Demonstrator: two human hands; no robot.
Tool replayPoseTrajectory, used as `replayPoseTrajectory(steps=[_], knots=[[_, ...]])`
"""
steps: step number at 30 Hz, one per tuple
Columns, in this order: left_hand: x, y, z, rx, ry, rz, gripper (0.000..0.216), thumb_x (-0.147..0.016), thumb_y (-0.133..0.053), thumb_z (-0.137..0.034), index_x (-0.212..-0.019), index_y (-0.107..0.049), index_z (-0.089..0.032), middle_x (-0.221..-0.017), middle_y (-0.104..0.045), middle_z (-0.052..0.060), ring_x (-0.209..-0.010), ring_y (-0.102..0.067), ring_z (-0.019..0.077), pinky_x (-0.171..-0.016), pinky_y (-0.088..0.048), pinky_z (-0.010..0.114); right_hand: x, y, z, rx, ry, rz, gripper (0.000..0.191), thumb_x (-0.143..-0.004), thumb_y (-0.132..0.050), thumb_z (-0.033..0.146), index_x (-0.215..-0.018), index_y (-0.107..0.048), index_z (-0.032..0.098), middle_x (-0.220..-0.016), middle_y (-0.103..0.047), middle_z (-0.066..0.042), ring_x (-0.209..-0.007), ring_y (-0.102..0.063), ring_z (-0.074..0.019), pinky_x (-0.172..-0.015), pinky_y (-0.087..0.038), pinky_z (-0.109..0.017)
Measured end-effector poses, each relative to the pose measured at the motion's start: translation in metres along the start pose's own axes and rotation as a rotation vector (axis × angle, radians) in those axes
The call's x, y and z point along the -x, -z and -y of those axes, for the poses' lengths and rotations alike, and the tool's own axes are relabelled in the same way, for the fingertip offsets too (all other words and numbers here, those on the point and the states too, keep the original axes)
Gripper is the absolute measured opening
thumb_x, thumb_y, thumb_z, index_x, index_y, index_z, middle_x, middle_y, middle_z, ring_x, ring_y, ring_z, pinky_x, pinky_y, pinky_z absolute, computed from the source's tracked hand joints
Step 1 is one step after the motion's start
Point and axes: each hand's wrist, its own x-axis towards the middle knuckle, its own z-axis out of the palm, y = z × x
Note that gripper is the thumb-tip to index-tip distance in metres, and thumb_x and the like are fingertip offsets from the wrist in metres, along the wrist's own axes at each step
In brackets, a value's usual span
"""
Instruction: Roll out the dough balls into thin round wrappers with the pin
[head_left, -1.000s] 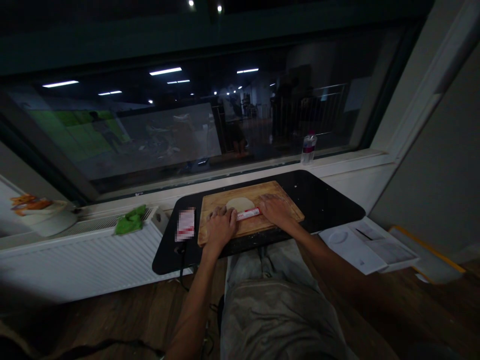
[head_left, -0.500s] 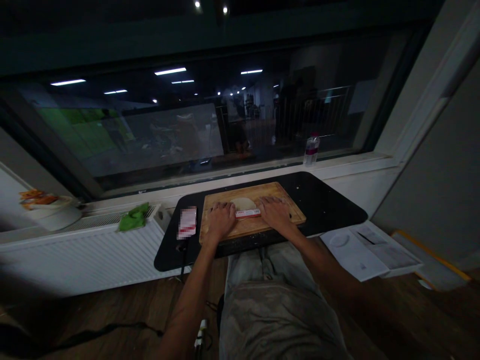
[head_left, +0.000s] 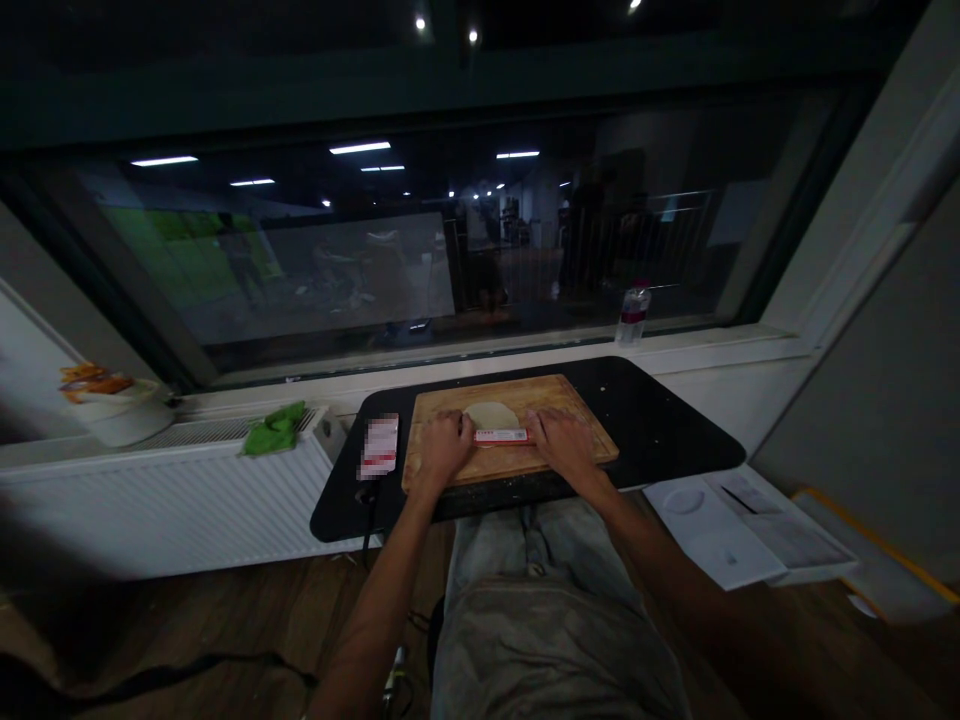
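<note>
- A red-and-white roller point(head_left: 501, 437) is held crosswise over a wooden board point(head_left: 517, 463), with its left end clamped under the left hand point(head_left: 448, 445) and its right end under the right hand point(head_left: 562, 440).
- The 2 hands are kept apart by the length of roller left bare between them, where the printed label is exposed.
- A flat, pale round of dough point(head_left: 491, 413) is seen on the board, its far part left uncovered just beyond the roller.
- The roller, pictured 1 second earlier at a slant with its right end tipped toward the window point(head_left: 517, 300), has been brought nearly level across the board.
- The fingers of both hands, more spread in that earlier view, are now drawn in over the roller's ends.
- The camera's view has been shifted: 3 bright spots are caught along the top edge, where 2 were shown before.
- The board is set on a black table point(head_left: 675, 430), beside a pink-and-white object point(head_left: 379, 446) whose surface is blurred.
- No change of place is shown for the bottle point(head_left: 633, 315) on the sill, the green cloth point(head_left: 274, 430) draped on the radiator point(head_left: 225, 510), or the papers point(head_left: 712, 535) at right.
</note>
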Motion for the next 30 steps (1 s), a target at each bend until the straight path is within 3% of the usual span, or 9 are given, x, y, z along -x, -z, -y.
replayPoseTrajectory(steps=[4, 8, 13, 15, 17, 22, 25, 30], knots=[[0.003, 0.002, -0.004, -0.013, 0.091, 0.009, 0.043, -0.114, -0.047, -0.038, -0.103, -0.085, -0.020, -0.102, -0.084, 0.016, -0.093, -0.077, 0.0297, -0.082, -0.048, 0.037, 0.000, 0.001, 0.003, -0.030, -0.025, 0.028, 0.061, -0.124, -0.029, 0.045, -0.120, -0.083, 0.017, -0.125, -0.085, -0.017, -0.113, -0.080, -0.0300, -0.093, -0.054, -0.035], [0.004, 0.003, 0.001, 0.086, 0.157, -0.078, 0.043, -0.114, -0.047, -0.039, -0.099, -0.083, -0.021, -0.098, -0.084, 0.014, -0.094, -0.078, 0.0286, -0.081, -0.048, 0.034, 0.001, 0.001, 0.002, -0.059, -0.109, 0.027, 0.063, -0.124, -0.028, 0.049, -0.127, -0.083, 0.019, -0.112, -0.087, -0.018, -0.104, -0.083, -0.0297, -0.094, -0.056, -0.036], [0.002, 0.002, 0.022, 0.363, 0.289, -0.313, 0.047, -0.119, -0.031, -0.035, -0.133, -0.073, -0.021, -0.121, -0.083, 0.013, -0.110, -0.077, 0.0286, -0.095, -0.056, 0.038, -0.017, 0.003, -0.003, -0.162, -0.218, -0.045, 0.067, -0.123, -0.025, 0.050, -0.131, -0.083, 0.017, -0.114, -0.085, -0.022, -0.108, -0.083, -0.0302, -0.099, -0.058, -0.038], [0.000, -0.001, 0.027, 0.378, 0.258, -0.262, 0.048, -0.118, -0.029, -0.032, -0.140, -0.070, -0.020, -0.131, -0.080, 0.015, -0.120, -0.075, 0.0291, -0.104, -0.057, 0.041, -0.032, 0.004, -0.003, -0.217, -0.252, -0.087, 0.072, -0.124, -0.018, 0.050, -0.132, -0.082, 0.018, -0.118, -0.085, -0.020, -0.115, -0.081, -0.0292, -0.102, -0.058, -0.036], [-0.001, -0.006, 0.027, 0.342, 0.151, -0.126, 0.045, -0.117, -0.036, -0.035, -0.141, -0.071, -0.019, -0.141, -0.077, 0.017, -0.131, -0.072, 0.0304, -0.114, -0.054, 0.044, -0.045, 0.004, -0.001, -0.261, -0.274, -0.096, 0.075, -0.124, -0.018, 0.055, -0.131, -0.082, 0.018, -0.122, -0.085, -0.019, -0.121, -0.080, -0.0294, -0.102, -0.058, -0.035], [-0.002, -0.018, 0.017, 0.132, -0.092, 0.150, 0.062, -0.110, -0.058, -0.060, -0.161, -0.063, -0.028, -0.171, -0.060, 0.014, -0.161, -0.048, 0.0391, -0.132, -0.038, 0.061, -0.057, -0.005, 0.009, -0.273, -0.244, 0.044, 0.078, -0.122, -0.021, 0.065, -0.142, -0.078, 0.016, -0.126, -0.084, -0.022, -0.120, -0.081, -0.0306, -0.102, -0.057, -0.035], [-0.002, -0.020, 0.016, 0.066, -0.147, 0.206, 0.068, -0.106, -0.060, -0.070, -0.164, -0.062, -0.033, -0.177, -0.053, 0.013, -0.164, -0.043, 0.0425, -0.132, -0.035, 0.067, -0.053, -0.010, 0.009, -0.240, -0.195, 0.067, 0.079, -0.120, -0.027, 0.070, -0.153, -0.071, 0.014, -0.130, -0.082, -0.023, -0.122, -0.080, -0.0305, -0.103, -0.056, -0.034], [-0.002, -0.017, 0.020, 0.051, -0.152, 0.221, 0.074, -0.099, -0.068, -0.075, -0.162, -0.064, -0.035, -0.179, -0.050, 0.013, -0.162, -0.043, 0.0455, -0.131, -0.033, 0.065, -0.049, -0.011, 0.008, -0.292, -0.197, 0.032, 0.072, -0.123, -0.022, 0.059, -0.143, -0.078, 0.020, -0.128, -0.085, -0.017, -0.119, -0.080, -0.0282, -0.098, -0.054, -0.033]])
